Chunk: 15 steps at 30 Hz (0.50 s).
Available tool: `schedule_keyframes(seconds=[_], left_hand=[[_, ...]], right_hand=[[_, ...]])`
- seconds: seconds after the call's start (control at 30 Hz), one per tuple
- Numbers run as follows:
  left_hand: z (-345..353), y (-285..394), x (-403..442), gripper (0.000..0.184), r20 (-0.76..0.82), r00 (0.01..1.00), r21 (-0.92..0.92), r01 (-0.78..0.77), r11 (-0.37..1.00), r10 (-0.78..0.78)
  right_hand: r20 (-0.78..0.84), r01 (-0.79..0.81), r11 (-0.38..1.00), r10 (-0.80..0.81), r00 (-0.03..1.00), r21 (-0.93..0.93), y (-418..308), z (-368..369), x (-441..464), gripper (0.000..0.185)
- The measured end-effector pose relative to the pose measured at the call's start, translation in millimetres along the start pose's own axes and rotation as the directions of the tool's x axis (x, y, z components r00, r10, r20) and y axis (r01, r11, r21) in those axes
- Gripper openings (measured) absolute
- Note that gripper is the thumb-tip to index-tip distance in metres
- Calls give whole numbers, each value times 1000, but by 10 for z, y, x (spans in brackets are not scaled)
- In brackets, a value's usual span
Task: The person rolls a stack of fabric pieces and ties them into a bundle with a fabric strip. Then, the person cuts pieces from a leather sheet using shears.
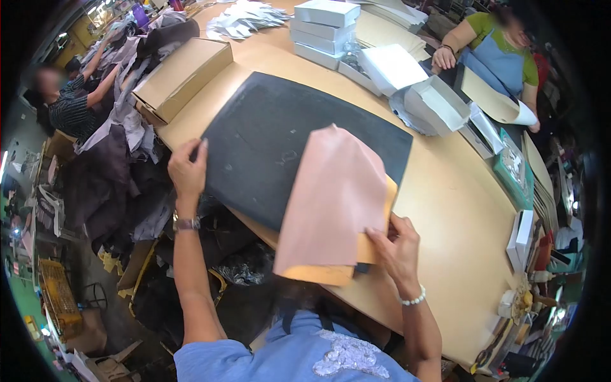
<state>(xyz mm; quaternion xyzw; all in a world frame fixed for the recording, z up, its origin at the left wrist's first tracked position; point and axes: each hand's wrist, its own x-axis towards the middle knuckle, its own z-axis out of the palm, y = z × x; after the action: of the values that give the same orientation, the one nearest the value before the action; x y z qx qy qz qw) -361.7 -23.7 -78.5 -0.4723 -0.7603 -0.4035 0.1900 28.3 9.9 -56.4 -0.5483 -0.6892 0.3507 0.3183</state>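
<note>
A rippled pink sheet (334, 197), orange showing beneath, overlaps a flat black mat (261, 137) along the near edge of the counter (461, 254).

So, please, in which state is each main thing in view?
Pink sheet: held, slightly rippled
Yellow sheet: beneath the pink, mostly covered
Black mat: flat, partly covered
Left grip: at mat's edge, contact unclear
Right grip: pinching sheets' edge
White boxes: stacked
White carton: open
White pieces: heaped loosely

Mat (254, 140) on table (458, 210) — sheet (334, 197) over, boxes (323, 33) behind
</note>
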Motion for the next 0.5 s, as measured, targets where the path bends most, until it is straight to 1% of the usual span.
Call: schedule_keyframes(seconds=[0.07,0.1,0.2,0.27,0.3,0.4,0.43,0.5], left_hand=[[114,-415,219,23,-91,995,60,46,997,-41],[162,-557,322,23,-139,989,86,70,994,-58],[207,-687,576,25,-248,924,149,332,931,-290],[334,-941,695,26,-343,887,173,384,907,-310],[367,-950,722,27,-389,865,185,410,893,-316],[498,-917,709,29,-263,917,189,355,916,-301],[525,-1075,714,38,-195,941,217,318,923,-278],[522,-1196,719,47,-191,946,235,303,924,-261]], right_hand=[[54,39,998,-42,998,54,-77,288,130,29],[77,64,997,-67,995,43,-130,406,185,29],[144,104,994,-107,984,32,-286,691,261,29],[189,94,994,-103,977,55,-392,836,289,28],[209,97,993,-110,972,75,-437,907,291,28],[246,106,986,-135,960,128,-523,1047,320,27],[248,106,985,-136,959,133,-534,1073,319,27],[285,118,986,-148,947,121,-536,1098,305,27]])
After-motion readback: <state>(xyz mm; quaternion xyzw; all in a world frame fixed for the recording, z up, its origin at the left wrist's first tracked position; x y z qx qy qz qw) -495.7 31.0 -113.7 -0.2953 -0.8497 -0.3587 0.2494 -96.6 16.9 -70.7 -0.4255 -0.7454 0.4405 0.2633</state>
